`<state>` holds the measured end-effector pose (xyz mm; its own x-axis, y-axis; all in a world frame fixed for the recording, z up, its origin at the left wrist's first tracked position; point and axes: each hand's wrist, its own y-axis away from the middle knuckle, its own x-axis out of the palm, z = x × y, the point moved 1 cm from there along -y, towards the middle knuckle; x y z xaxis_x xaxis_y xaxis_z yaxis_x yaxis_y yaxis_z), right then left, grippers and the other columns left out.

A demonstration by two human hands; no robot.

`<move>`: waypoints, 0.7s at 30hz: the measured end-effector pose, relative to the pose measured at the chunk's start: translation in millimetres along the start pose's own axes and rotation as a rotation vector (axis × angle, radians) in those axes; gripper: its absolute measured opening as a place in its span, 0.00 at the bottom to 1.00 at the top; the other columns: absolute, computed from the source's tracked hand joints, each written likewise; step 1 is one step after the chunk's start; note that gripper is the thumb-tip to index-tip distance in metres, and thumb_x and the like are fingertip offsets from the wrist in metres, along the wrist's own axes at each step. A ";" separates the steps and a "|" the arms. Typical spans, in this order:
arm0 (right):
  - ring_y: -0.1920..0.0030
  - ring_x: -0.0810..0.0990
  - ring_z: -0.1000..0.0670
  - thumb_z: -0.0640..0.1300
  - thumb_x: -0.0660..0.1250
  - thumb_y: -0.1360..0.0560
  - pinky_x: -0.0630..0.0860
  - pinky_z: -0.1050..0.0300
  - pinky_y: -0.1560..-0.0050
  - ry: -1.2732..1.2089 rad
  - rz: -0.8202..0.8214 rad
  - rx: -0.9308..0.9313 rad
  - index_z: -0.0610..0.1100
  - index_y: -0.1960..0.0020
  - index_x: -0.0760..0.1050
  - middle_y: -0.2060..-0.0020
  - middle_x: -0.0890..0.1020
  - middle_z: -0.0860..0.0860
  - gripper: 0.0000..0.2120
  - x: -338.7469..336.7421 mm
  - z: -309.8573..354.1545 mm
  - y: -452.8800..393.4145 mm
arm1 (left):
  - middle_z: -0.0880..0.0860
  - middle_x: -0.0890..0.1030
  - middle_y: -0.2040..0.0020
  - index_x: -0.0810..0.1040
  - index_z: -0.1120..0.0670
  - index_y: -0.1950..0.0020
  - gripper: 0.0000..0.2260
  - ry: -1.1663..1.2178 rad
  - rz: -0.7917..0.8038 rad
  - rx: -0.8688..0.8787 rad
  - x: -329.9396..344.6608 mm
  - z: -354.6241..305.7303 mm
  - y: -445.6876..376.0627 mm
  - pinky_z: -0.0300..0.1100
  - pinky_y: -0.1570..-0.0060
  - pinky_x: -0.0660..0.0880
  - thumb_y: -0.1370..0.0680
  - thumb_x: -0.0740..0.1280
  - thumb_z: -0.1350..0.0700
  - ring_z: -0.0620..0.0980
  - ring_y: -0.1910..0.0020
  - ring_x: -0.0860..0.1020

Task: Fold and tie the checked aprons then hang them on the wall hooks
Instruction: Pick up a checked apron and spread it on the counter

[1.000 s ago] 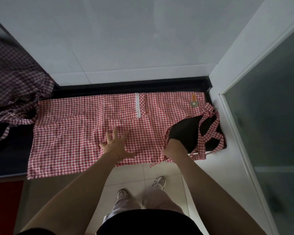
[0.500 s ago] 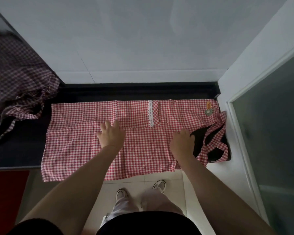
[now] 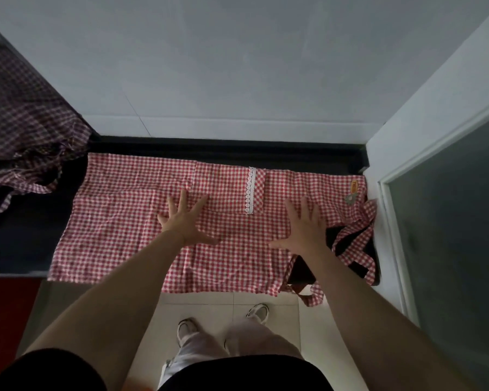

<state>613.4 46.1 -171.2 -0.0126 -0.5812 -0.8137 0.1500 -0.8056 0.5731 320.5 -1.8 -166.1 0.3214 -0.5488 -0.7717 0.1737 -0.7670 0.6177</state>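
Dark counter (image 3: 26, 244), checked apron (image 3: 119, 215) seemingly under both hands' spread fingers (image 3: 175, 201)

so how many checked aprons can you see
2: one apron spread flat on the dark counter under both hands, another apron bunched at the far left. More may lie out of view.

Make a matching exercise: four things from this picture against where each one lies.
Things:
1. lace strip
2. left hand
3. straps
4. dark apron

Places:
a. heaped at far left of the counter
b. flat on the red apron, left of the pocket
c. right end, by the door
d. edging the pocket

Pairs: 1-d, 2-b, 3-c, 4-a
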 end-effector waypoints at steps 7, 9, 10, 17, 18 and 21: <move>0.46 0.74 0.48 0.42 0.59 0.20 0.74 0.54 0.44 -0.053 -0.569 -0.185 0.45 0.42 0.74 0.44 0.77 0.48 0.09 -4.1 58.3 19.6 | 0.52 0.55 0.20 0.62 0.41 0.23 0.31 0.090 -0.255 0.043 -16.3 19.0 0.5 0.64 0.27 0.59 0.24 0.70 0.44 0.57 0.21 0.52; 0.51 0.74 0.50 0.41 0.59 0.21 0.74 0.56 0.50 -0.083 -0.512 -0.362 0.43 0.48 0.75 0.51 0.76 0.50 0.07 12.5 96.1 33.3 | 0.51 0.51 0.19 0.59 0.40 0.22 0.32 -0.021 -0.216 0.072 5.1 31.4 17.3 0.64 0.26 0.55 0.23 0.67 0.41 0.56 0.20 0.49; 0.51 0.74 0.49 0.43 0.61 0.22 0.74 0.54 0.52 -0.099 -0.484 -0.437 0.42 0.49 0.75 0.52 0.76 0.50 0.06 22.0 113.5 40.1 | 0.51 0.50 0.19 0.57 0.40 0.21 0.33 -0.030 -0.217 0.090 14.9 37.3 26.2 0.64 0.25 0.53 0.23 0.66 0.40 0.55 0.20 0.47; 0.37 0.75 0.38 0.75 0.74 0.49 0.76 0.40 0.43 0.251 -0.230 -0.359 0.45 0.35 0.73 0.37 0.76 0.41 0.51 96.8 182.8 91.6 | 0.54 0.57 0.20 0.65 0.45 0.24 0.31 0.040 -0.283 0.167 49.4 98.3 88.2 0.59 0.26 0.54 0.25 0.68 0.42 0.57 0.22 0.53; 0.33 0.72 0.36 0.71 0.78 0.50 0.75 0.36 0.39 0.320 -0.207 -0.323 0.44 0.31 0.70 0.32 0.73 0.38 0.55 105.0 189.2 97.8 | 0.54 0.54 0.20 0.61 0.44 0.22 0.33 0.012 -0.271 0.172 53.9 113.4 96.0 0.61 0.25 0.53 0.25 0.67 0.39 0.57 0.21 0.51; 0.29 0.69 0.34 0.55 0.82 0.42 0.73 0.31 0.38 0.390 -0.255 -0.218 0.44 0.24 0.66 0.27 0.68 0.37 0.51 116.6 194.8 113.6 | 0.52 0.35 0.20 0.40 0.41 0.20 0.47 -0.189 -0.140 0.230 69.3 141.9 107.8 0.68 0.27 0.43 0.28 0.65 0.30 0.62 0.21 0.37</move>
<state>436.4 -135.5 -182.0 0.2882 -0.2497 -0.9244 0.3939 -0.8490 0.3521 229.4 -169.8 -174.5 0.1272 -0.4679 -0.8746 -0.0174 -0.8827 0.4697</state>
